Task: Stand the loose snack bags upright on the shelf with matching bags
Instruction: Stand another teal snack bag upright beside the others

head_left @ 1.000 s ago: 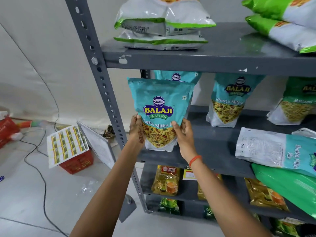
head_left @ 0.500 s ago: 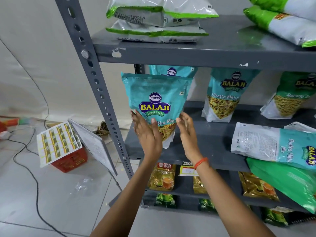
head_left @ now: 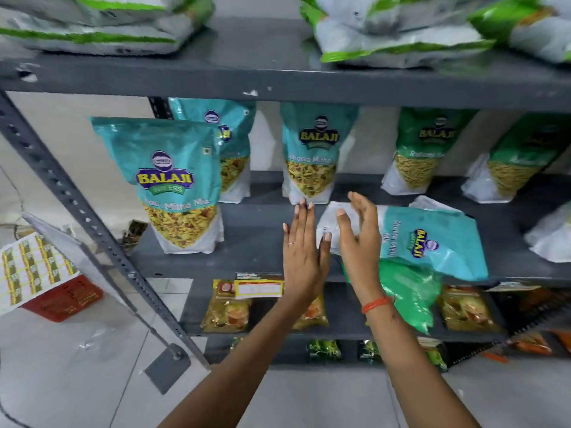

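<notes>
A teal Balaji Khatta Mitha Mix bag (head_left: 173,183) stands upright at the front left of the grey middle shelf (head_left: 247,248), with nothing touching it. Two matching teal bags (head_left: 312,152) stand behind it. Another teal bag (head_left: 432,239) lies flat on the shelf, on top of a plain green bag (head_left: 408,291) that overhangs the front edge. My left hand (head_left: 301,251) hovers open, palm down, just left of the lying bag's white end. My right hand (head_left: 360,233) is open over that end, fingers spread, at or just above it.
Green Ratlami bags (head_left: 423,149) stand at the back right. White and green bags (head_left: 395,35) lie flat on the top shelf. Small yellow packets (head_left: 227,307) fill the lower shelf. A red crate (head_left: 66,299) with a sticker sheet sits on the floor at left, beside the slanted shelf post (head_left: 77,208).
Both hands let go of the upright teal bag, which now stands alone. They moved right to the lying teal bag, and the view shifted right.
</notes>
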Tool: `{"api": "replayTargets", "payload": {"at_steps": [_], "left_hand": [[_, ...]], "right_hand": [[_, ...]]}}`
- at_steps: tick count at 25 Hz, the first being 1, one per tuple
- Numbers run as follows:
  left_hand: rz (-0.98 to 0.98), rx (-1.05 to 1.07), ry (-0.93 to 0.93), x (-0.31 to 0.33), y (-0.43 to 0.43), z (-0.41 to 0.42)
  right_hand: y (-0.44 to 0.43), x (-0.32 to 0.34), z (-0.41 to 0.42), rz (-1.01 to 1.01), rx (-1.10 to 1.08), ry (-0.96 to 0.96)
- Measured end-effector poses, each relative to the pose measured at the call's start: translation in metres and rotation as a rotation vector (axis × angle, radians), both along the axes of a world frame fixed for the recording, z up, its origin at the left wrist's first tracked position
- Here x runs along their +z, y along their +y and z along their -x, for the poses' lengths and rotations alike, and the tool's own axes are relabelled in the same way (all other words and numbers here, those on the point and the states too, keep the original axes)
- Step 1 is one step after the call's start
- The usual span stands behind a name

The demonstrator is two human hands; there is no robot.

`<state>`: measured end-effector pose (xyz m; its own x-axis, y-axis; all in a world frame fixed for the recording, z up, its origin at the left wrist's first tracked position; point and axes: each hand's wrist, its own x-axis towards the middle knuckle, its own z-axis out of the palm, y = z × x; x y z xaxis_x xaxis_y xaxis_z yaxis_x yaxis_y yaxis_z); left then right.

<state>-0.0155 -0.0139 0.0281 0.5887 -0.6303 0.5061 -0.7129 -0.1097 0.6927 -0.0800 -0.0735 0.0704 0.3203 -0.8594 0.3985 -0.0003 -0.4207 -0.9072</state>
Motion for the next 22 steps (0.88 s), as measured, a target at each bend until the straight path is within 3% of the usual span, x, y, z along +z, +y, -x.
{"api": "replayTargets", "payload": {"at_steps": [3, 7, 10, 12, 14, 16, 19, 22], "left_hand": [[-0.138, -0.119, -0.05, -0.016, -0.037, 0.044], [-0.256, -0.258, -0.174, -0.041, -0.063, 0.084], [-0.178, -0.158, -0.152, -0.047, -0.072, 0.088], [-0.142, -0.126, -0.134, -0.046, -0.077, 0.087], [-0.112, -0.123, -0.118, -0.045, -0.079, 0.085], [-0.065, -0.116, -0.068, -0.045, -0.079, 0.083], [0.027, -0.161, 0.086, -0.035, -0.073, 0.075], [0.096, -0.187, 0.294, -0.014, -0.063, 0.057]], "right_hand": [[-0.032, -0.003, 0.057, 0.154, -0.107, 0.21], [-0.083, -0.007, 0.119, 0.443, -0.279, 0.742], [-0.117, 0.001, 0.149, 0.349, -0.271, 0.931], [-0.133, 0.008, 0.16, 0.2, -0.194, 0.924], [-0.138, 0.007, 0.162, 0.025, -0.14, 0.747], [-0.135, -0.001, 0.161, -0.182, -0.141, 0.355], [-0.128, -0.006, 0.153, -0.678, -0.078, -0.308], [-0.135, -0.009, 0.126, -0.979, 0.096, -0.67]]}}
